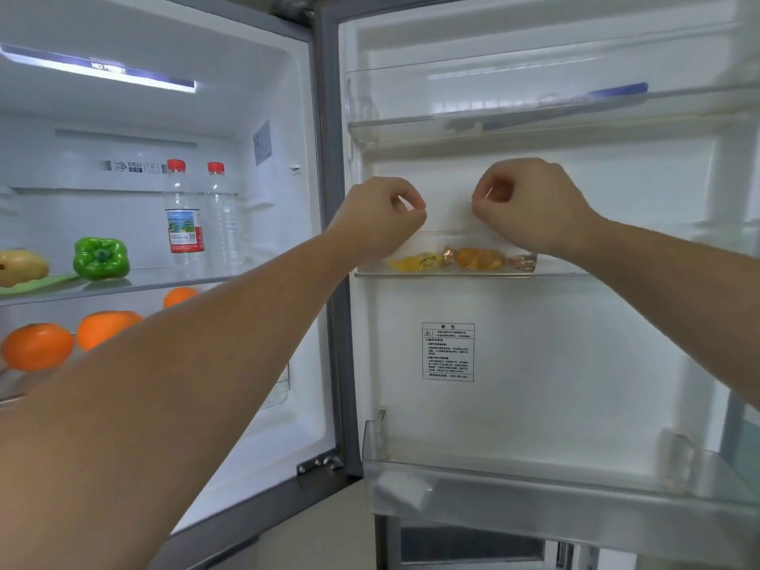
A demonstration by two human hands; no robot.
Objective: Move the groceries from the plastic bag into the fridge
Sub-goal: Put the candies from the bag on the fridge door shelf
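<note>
Placing step at middle clear plastic door shelf (567, 274); yellow and amber wrapped candies (460, 259) lie in it

Left hand (376, 218), right hand (530, 207) curled above, fingers pinched; held thing, if any, cannot tell

Next by judgement: withdraw, fetch remaining groceries

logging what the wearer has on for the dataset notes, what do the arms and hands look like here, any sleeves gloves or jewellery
Both arms are bare along all that shows, with no sleeve edge in view. The left hand and the right hand wear no gloves, and no watch, bracelet or ring can be seen on the parts that show. No markings or cables appear on either arm.
</note>
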